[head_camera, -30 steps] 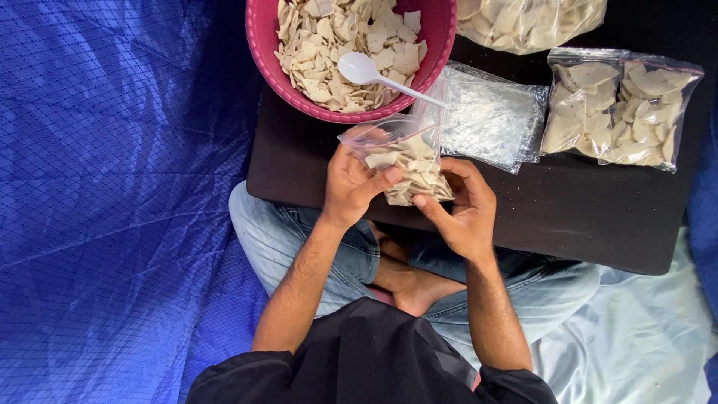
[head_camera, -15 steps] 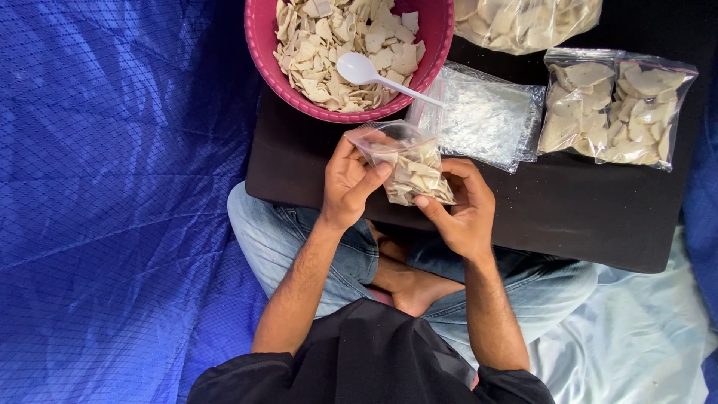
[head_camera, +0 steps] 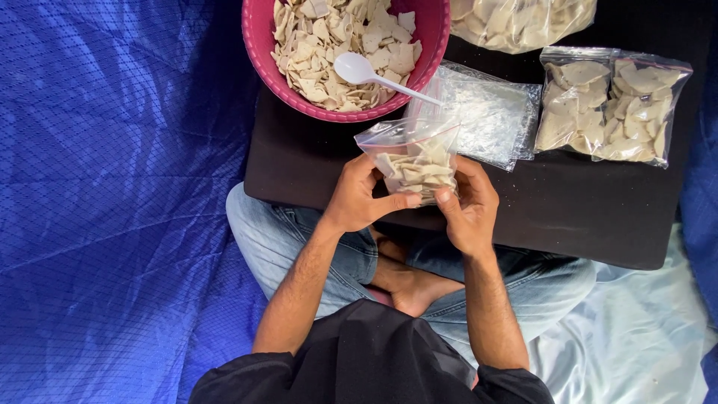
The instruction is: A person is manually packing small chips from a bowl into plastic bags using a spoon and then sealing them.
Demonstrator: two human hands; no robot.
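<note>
Over the near edge of the dark worktop (head_camera: 568, 217), both hands now cup the small clear bag (head_camera: 415, 157) from below. Left hand (head_camera: 359, 196) grips its left side, thumb across the front; right hand (head_camera: 467, 202) clamps the right side, fingers wrapped round the bottom. Both grips closed on the bag.

Change vs a second ago: bag was tilted, mouth toward the pink bowl (head_camera: 258, 45), chips bunched to one end. Now it stands upright, shifted slightly right, and the pale chips have dropped to the bottom half. Mouth looks unsealed and gaping, though can't tell for sure.

My read: filling of this bag is done, contents being settled.

Unmoved: white spoon (head_camera: 359, 69) resting in the bowl, empty bags (head_camera: 490, 112) just behind, two filled bags (head_camera: 613, 105) at right.
</note>
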